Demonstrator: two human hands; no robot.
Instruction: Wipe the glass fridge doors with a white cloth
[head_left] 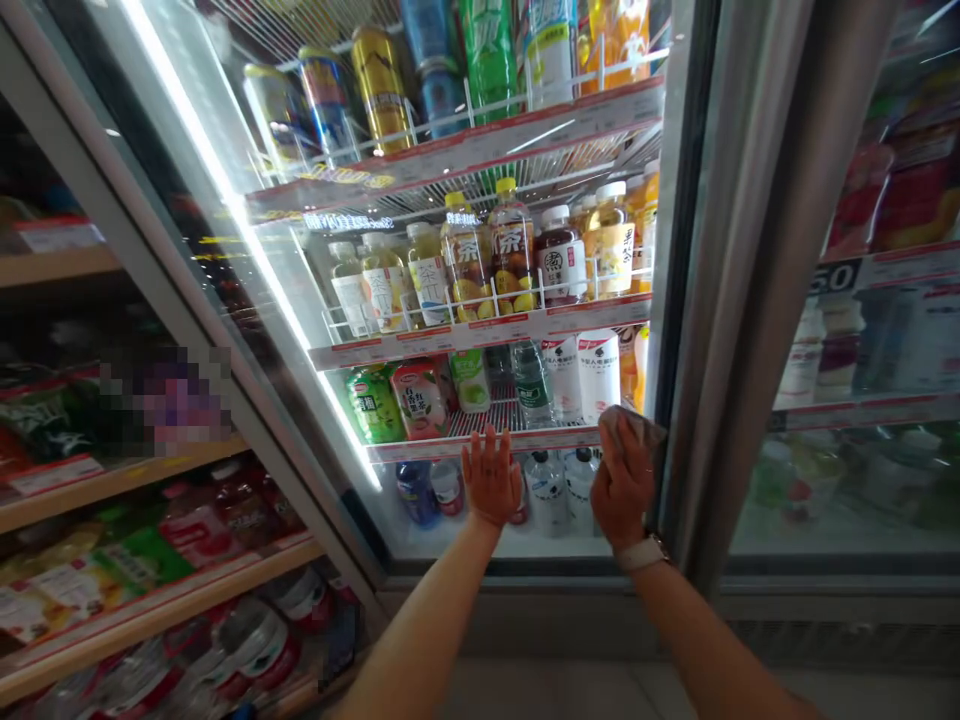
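A drinks fridge stands with its glass door (187, 250) swung wide to the left. My left hand (491, 478) is open, fingers spread, pressed flat against the front edge of the third shelf (420, 446). My right hand (624, 478) is closed on a grey cloth (636, 424), holding it against the right end of the same shelf, beside the fridge's metal frame (720, 300). A watch sits on that wrist. Just behind the hands stand white bottles (598, 372) and a clear water bottle (531, 382).
Upper fridge shelves hold tea bottles (511, 250) and cans (381, 85). Small bottles (546, 488) stand on the bottom level. Wooden shelves (150, 610) with packaged goods run along the left. A second fridge section (862, 330) is shut on the right.
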